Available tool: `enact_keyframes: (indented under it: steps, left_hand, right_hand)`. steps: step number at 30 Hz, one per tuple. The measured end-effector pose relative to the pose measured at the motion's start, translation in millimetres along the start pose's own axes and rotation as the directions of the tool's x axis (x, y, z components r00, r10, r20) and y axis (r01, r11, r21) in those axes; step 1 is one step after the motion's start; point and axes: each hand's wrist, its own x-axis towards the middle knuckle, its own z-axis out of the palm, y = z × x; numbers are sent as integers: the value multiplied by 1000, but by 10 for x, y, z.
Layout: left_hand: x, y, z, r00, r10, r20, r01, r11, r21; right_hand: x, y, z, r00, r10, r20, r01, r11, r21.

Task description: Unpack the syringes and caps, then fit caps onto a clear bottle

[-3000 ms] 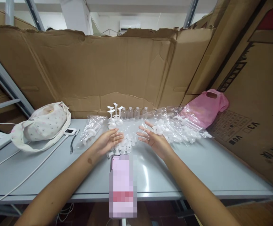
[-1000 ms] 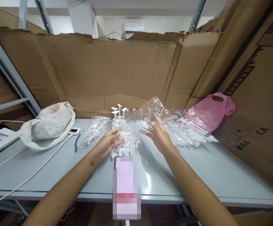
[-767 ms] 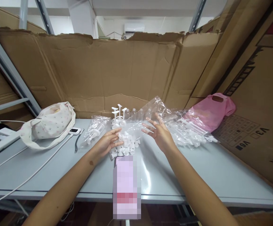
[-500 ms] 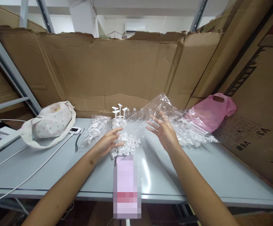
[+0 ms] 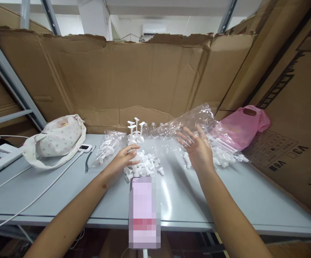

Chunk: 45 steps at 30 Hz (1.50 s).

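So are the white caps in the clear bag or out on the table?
Mostly out: the caps lie loose on the table by the left hand, while the right hand lifts the bag.

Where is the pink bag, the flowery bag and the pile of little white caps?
pink bag (image 5: 242,126), head view, on its crumpled middle.
flowery bag (image 5: 55,139), head view, on its cloth side.
pile of little white caps (image 5: 146,165), head view, on the middle of the heap.
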Motion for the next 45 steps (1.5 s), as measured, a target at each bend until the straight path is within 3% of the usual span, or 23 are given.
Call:
enact_keyframes:
  steps: [2,5,6,8,10,12,15,20,27,31,34,38,41,43,45]
  left_hand:
    - [6,-11,13,998,55,-25,-54,998,32]
    - [-13,11,19,961,251,-115,-223,952,210]
    - [-26,23,14,936,334,-109,-285,903,320]
    - [-54,33,1,896,444,7,-376,750,544]
    - [-67,7,-8,885,432,172,-423,596,682]
    - [-55,-57,-8,887,369,276,-442,512,736]
    - [13,-182,-3,893,319,319,-439,457,774]
    - [183,-322,-16,904,306,299,-406,397,823]
    - [357,-380,52,862,338,377,-502,470,726]
    - [348,-350,111,853,346,391,-516,448,730]
    - [285,-299,117,853,444,274,-487,488,725]
    - [165,-197,73,855,518,-33,-393,686,613]
    - [112,-117,8,867,454,-205,-363,858,364]
    - [103,-70,-37,901,361,-238,-331,930,160]
    - [103,-33,-68,946,256,-197,-264,964,-15]
  right_hand:
    - [-10,17,-4,1000,8,28,-8,1000,-4]
    - [-19,40,-20,998,16,62,-15,1000,-10]
    - [-16,47,-29,998,16,65,-15,1000,-12]
    - [-4,60,-50,998,13,62,-13,1000,-14]
    - [16,72,-72,998,13,60,-12,1000,-12]
    - [33,80,-89,998,17,58,-17,1000,-3]
    - [43,80,-95,998,33,53,-34,999,17]
    - [28,75,-75,997,70,44,-71,997,34]
    - [14,100,-64,995,85,59,-86,996,28]
    - [10,118,-64,994,93,57,-95,995,30]
    - [11,139,-72,993,82,85,-85,996,28]
    - [2,126,-56,981,138,137,-145,989,39]
    - [-37,93,-21,928,290,235,-297,955,-3]
    - [-83,88,1,850,397,346,-398,915,-72]
    - [-145,108,18,741,489,459,-469,867,-167]
